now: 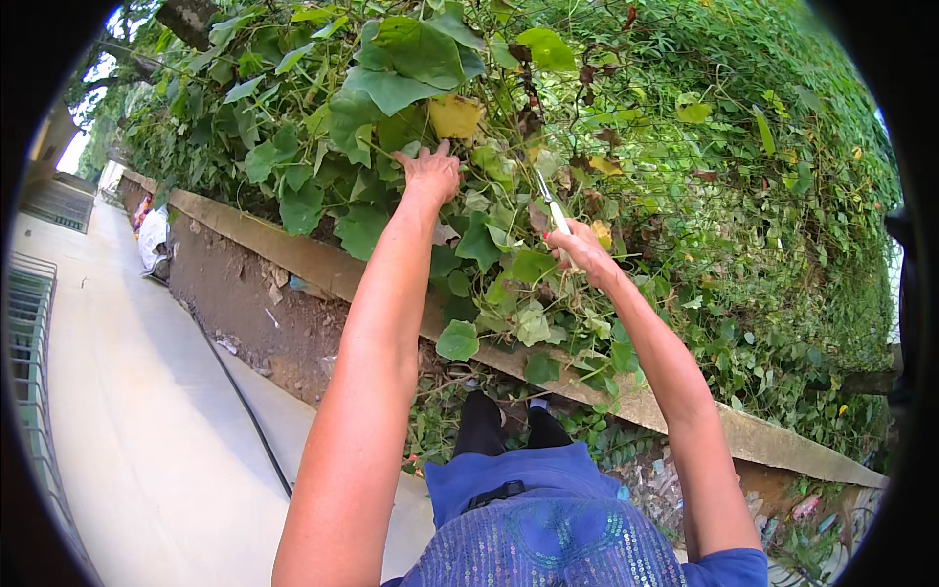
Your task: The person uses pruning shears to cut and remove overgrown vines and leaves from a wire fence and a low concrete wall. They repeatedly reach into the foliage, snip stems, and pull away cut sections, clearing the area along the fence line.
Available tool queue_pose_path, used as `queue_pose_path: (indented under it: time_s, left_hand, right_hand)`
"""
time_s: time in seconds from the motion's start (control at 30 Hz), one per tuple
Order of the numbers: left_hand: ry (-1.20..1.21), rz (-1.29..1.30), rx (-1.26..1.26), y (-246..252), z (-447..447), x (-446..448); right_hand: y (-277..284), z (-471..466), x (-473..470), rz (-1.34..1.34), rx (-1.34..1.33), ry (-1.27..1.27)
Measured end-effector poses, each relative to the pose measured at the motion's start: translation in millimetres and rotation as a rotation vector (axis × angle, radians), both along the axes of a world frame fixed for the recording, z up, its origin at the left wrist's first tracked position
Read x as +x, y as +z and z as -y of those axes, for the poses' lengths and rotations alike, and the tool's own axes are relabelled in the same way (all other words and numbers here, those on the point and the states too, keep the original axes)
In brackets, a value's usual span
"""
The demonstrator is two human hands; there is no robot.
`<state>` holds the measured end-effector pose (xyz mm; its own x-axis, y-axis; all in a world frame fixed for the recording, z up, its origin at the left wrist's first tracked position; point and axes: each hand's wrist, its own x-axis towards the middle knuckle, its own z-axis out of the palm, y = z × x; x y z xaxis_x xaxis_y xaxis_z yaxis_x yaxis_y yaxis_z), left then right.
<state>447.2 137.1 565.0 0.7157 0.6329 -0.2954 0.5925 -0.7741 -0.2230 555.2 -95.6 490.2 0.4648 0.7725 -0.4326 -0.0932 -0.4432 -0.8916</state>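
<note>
My left hand (433, 174) reaches into the climbing vine, just below a yellowed leaf (456, 116) and big green leaves (411, 62). Its fingertips are partly among the foliage, and I cannot tell whether they grip a stem. In my right hand (581, 253) are pruning shears with white handles (559, 217), their narrow metal blades (543, 187) pointing up at the vine. Whether the blades are parted is too small to tell. Around the right hand hang green, pale and wilted leaves (532, 324) over a low concrete ledge (513, 365).
A wire mesh fence (660, 147) overgrown with vines rises behind. Left of the ledge runs a strip of bare soil (242, 293) with litter, then a pale pavement (147, 381) with a black hose or cable (246, 403). A white sack (152, 238) lies farther along. Plastic litter (660, 488) lies at right.
</note>
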Motion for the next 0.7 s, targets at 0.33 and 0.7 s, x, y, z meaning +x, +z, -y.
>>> queue_pose_path:
  time_s: [0.33,0.7]
  left_hand:
    - [-0.151,-0.034,0.004,-8,-24,-23]
    - [-0.123,0.092,-0.025,-33,-33,-41]
  right_hand:
    - [-13,-29,-34,0.045,-0.006,-0.055]
    - [-22,-24,-45,0.019,-0.091,-0.03]
